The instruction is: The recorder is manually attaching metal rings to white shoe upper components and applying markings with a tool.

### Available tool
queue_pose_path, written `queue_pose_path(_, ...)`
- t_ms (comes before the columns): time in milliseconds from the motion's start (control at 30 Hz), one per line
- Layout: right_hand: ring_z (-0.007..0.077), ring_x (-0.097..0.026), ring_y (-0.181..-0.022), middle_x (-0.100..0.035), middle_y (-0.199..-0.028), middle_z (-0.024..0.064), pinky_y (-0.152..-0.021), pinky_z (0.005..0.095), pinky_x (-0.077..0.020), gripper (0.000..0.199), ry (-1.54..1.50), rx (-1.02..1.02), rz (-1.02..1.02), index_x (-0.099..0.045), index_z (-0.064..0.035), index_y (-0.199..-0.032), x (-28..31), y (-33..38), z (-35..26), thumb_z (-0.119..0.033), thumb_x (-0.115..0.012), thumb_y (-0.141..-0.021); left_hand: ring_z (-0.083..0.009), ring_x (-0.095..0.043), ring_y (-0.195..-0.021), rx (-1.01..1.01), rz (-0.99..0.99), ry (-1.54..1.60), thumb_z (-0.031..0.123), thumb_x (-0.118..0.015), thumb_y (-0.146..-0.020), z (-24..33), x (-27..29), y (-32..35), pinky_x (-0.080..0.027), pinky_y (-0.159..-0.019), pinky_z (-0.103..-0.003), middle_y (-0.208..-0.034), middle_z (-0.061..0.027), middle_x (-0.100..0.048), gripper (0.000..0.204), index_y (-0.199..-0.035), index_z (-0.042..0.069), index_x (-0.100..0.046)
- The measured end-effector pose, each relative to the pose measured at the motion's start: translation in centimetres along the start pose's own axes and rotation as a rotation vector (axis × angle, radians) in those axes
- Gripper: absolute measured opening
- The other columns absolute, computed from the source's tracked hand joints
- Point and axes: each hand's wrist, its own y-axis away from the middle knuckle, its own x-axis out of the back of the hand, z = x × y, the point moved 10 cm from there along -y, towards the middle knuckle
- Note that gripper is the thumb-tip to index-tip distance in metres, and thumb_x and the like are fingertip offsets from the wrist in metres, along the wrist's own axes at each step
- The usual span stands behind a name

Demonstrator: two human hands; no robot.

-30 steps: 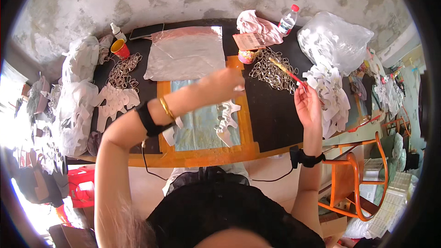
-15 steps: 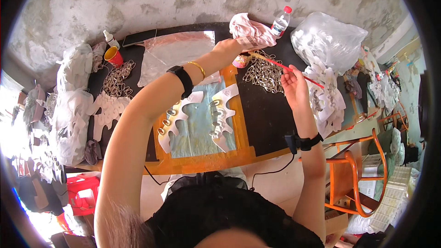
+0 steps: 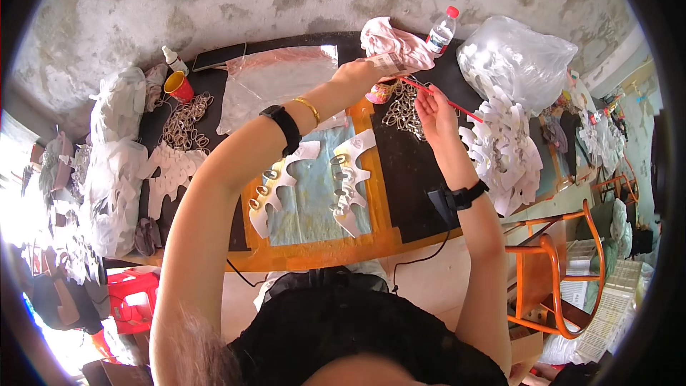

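My right hand [image 3: 436,116] pinches a thin red stick [image 3: 466,112], its far end beside a small pink-and-yellow cup [image 3: 379,93]. What is at the stick's tip cannot be made out. My left hand [image 3: 356,73] reaches to the back of the table, by the cup and against a small patterned flat piece [image 3: 389,64]; its fingers are mostly hidden. A pink cloth [image 3: 389,41] lies just beyond. Nearer me, two white scalloped pieces, one at left [image 3: 286,177] and one at right [image 3: 350,179], carry metal rings on a blue sheet [image 3: 307,211].
Metal rings or links are heaped right of the cup [image 3: 405,116] and at left [image 3: 187,125], near a red cup [image 3: 179,87]. A bottle [image 3: 441,31] and plastic bag [image 3: 516,57] stand back right. White cutouts [image 3: 504,157] pile at right; an orange chair [image 3: 550,271] stands beside the table.
My right hand has moved left and slightly toward me with the red stick. The stick's far end has shifted near the cup. My left hand has barely moved.
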Motion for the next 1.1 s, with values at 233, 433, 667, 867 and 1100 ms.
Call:
queue_pose_path(233,0.0201,-0.057,-0.100,-0.059,-0.104,0.0128,-0.089,0.0323,-0.0476,0.024,-0.013,-0.162,-0.015,-0.053,-0.0004,-0.106,1.1,2.3,2.1,-0.018,-0.056,-0.090,-0.0266,-0.054,-0.099,-0.043,0.021,-0.282,0.008,-0.057,-0.075,0.4,-1.0,0.4,-0.049,-0.082,-0.036,-0.111,-0.0121,-0.051,0.056,-0.129,0.016,-0.045)
queue_pose_path(433,0.0146,-0.058,-0.093,-0.061,-0.102,0.0083,-0.085,0.0285,-0.0458,0.036,0.476,-0.349,-0.427,-0.052,0.0021,-0.118,-2.7,7.9,5.7,-0.017,-0.057,-0.089,-0.0297,-0.055,-0.101,-0.050,0.188,0.103,0.015,-0.064,-0.076,2.1,4.9,3.9,-0.047,-0.082,-0.038,-0.112,-0.0151,-0.053,0.054,-0.125,0.004,-0.046)
queue_pose_path(667,0.0197,-0.062,-0.074,-0.064,-0.079,0.0126,-0.065,0.0293,-0.0470,0.021,1.464,0.126,-0.693,-0.064,0.0005,-0.081,-6.5,10.9,9.3,-0.020,-0.066,-0.078,-0.0209,-0.063,-0.082,0.022,-0.074,0.548,0.021,-0.064,-0.082,1.2,4.8,15.6,-0.049,-0.078,-0.033,-0.096,-0.0129,-0.064,0.031,-0.106,0.002,-0.061)
queue_pose_path(867,0.0243,-0.058,-0.067,-0.059,-0.071,0.0128,-0.061,0.0333,-0.0438,0.024,1.578,0.100,-0.742,-0.061,-0.0001,-0.068,-6.4,11.0,10.2,-0.022,-0.068,-0.073,-0.0167,-0.063,-0.083,0.149,-0.070,0.655,0.021,-0.065,-0.083,-0.6,3.7,20.7,-0.050,-0.076,-0.029,-0.100,-0.0095,-0.066,0.032,-0.110,0.004,-0.062)
queue_pose_path(1100,0.0129,-0.057,-0.064,-0.058,-0.075,0.0085,-0.061,0.0273,-0.0484,0.012,1.261,0.236,-0.679,-0.054,0.0035,-0.085,-11.5,13.3,5.6,-0.007,-0.060,-0.084,-0.0145,-0.057,-0.099,0.309,-0.005,1.037,0.023,-0.056,-0.091,-3.0,3.0,23.0,-0.046,-0.084,-0.026,-0.111,-0.0087,-0.059,0.040,-0.122,-0.001,-0.051)
